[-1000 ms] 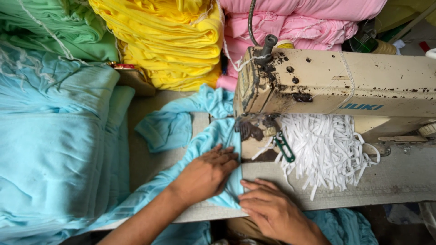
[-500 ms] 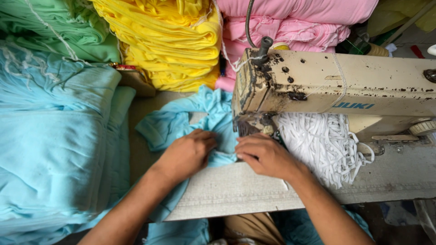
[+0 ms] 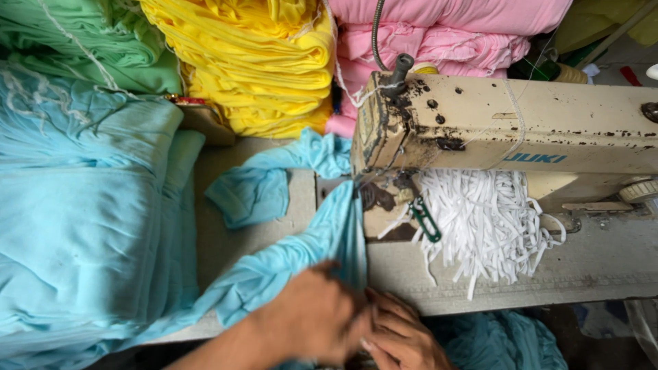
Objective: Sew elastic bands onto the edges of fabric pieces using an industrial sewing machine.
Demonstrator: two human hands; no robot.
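At the lower middle of the frame both hands — left hand [image 3: 312, 322], right hand [image 3: 401, 339] — have fingers closed on the blue cloth [image 3: 329, 240] running up to the sewing machine [image 3: 507, 130]; best kept taut, edges even.

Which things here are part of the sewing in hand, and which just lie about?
In hand:
left hand
right hand
light blue fabric strip stretched to the needle
worn cream sewing machine

Lying about:
pile of white elastic tapes
folded yellow cloth stack
pink cloth stack
green cloth stack
light blue cloth stack
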